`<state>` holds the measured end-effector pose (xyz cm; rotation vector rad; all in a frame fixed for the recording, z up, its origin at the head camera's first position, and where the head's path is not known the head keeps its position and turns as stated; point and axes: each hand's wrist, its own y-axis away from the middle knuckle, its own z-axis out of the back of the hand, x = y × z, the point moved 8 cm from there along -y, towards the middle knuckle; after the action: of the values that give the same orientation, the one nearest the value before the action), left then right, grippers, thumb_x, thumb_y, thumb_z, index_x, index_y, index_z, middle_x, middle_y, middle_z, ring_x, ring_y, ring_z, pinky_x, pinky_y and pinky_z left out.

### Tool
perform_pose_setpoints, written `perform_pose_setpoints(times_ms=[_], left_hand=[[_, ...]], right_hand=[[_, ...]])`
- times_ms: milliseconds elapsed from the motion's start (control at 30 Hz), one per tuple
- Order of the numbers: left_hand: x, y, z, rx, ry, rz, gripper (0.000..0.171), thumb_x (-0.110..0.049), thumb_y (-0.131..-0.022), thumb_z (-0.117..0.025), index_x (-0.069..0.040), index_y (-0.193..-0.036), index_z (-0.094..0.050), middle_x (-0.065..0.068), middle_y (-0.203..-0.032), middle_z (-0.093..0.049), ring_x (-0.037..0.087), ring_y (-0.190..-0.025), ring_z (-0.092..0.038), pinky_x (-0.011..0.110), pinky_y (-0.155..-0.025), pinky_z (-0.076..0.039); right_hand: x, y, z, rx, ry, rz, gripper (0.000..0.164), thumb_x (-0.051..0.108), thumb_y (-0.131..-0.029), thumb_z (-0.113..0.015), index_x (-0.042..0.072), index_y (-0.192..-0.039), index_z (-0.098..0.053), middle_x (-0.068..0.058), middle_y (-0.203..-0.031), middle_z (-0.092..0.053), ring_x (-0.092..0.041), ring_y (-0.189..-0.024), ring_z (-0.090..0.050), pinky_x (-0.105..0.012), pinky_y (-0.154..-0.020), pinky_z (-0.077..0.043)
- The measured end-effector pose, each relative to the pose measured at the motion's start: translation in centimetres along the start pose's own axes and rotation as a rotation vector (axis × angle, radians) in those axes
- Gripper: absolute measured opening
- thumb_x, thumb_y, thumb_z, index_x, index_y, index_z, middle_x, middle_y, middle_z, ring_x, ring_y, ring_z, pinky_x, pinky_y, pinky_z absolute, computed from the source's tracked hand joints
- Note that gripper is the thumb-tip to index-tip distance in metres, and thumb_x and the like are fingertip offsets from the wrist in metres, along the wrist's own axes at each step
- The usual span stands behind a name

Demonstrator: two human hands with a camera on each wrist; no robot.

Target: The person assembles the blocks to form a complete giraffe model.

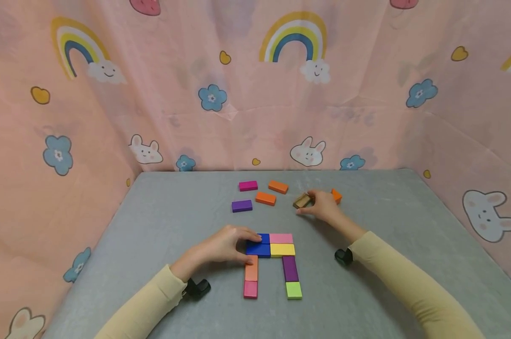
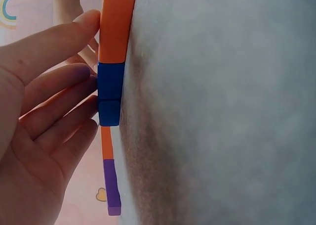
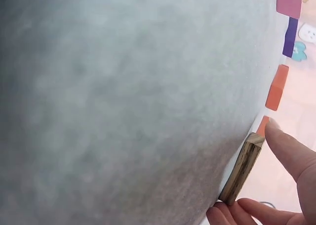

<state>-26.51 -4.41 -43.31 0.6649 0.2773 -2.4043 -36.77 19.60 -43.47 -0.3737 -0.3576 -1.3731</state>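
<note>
My left hand rests beside a flat arrangement of coloured blocks. Its fingertips lie on the two blue blocks, while the thumb touches the light orange block. In the left wrist view the fingers are fairly straight against the blue block sides. Farther back, my right hand holds a brown wooden block between thumb and fingers, low at the table. The right wrist view shows the wooden block with fingers at one end and the thumb by the other.
The arrangement also has pink, yellow, purple, lime green and reddish pink blocks. Loose magenta, violet and orange blocks lie behind. Another orange block is partly hidden by my right hand.
</note>
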Motion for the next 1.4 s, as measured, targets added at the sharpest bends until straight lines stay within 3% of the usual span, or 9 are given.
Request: perform_pose_setpoints(times_ms=[233,533,1133,1400], left_hand=[[-0.3,0.0,0.0,-0.017,0.004,-0.017,0.049,-0.031,-0.08,-0.076,-0.016,-0.125,-0.063,-0.002,-0.127,-0.061,0.01,-0.118,-0.056,0.029,-0.1,-0.046],[-0.8,0.1,0.0,-0.022,0.053,-0.09,0.052,-0.031,-0.077,-0.079,-0.016,-0.124,-0.064,-0.005,-0.124,-0.064,0.007,-0.116,-0.057,0.026,-0.097,-0.047],[-0.8,0.1,-0.1,0.018,0.044,-0.065,0.051,-0.029,-0.078,-0.078,-0.015,-0.125,-0.064,-0.005,-0.125,-0.063,0.011,-0.118,-0.056,0.027,-0.098,-0.047],[-0.6,0.0,-0.3,0.023,0.052,-0.066,0.052,-0.033,-0.078,-0.078,-0.016,-0.125,-0.064,-0.006,-0.124,-0.064,0.01,-0.118,-0.056,0.027,-0.099,-0.046]], right_hand=[[0.1,0.0,-0.1,-0.013,0.001,-0.017,0.075,0.033,-0.075,-0.08,-0.013,-0.127,-0.051,-0.03,-0.121,-0.057,-0.037,-0.103,-0.057,-0.048,-0.091,-0.047],[0.1,-0.2,-0.1,-0.019,-0.01,-0.024,0.069,0.029,-0.076,-0.079,-0.012,-0.125,-0.052,-0.03,-0.12,-0.058,-0.037,-0.102,-0.057,-0.047,-0.089,-0.047],[-0.3,-0.7,0.2,-0.041,-0.046,-0.037,0.066,0.03,-0.076,-0.079,-0.01,-0.123,-0.056,-0.028,-0.117,-0.06,-0.036,-0.1,-0.058,-0.046,-0.086,-0.048],[0.7,1.0,1.6,-0.007,-0.135,0.001,0.065,0.027,-0.076,-0.079,-0.007,-0.126,-0.056,-0.026,-0.122,-0.06,-0.038,-0.109,-0.059,-0.049,-0.093,-0.046]])
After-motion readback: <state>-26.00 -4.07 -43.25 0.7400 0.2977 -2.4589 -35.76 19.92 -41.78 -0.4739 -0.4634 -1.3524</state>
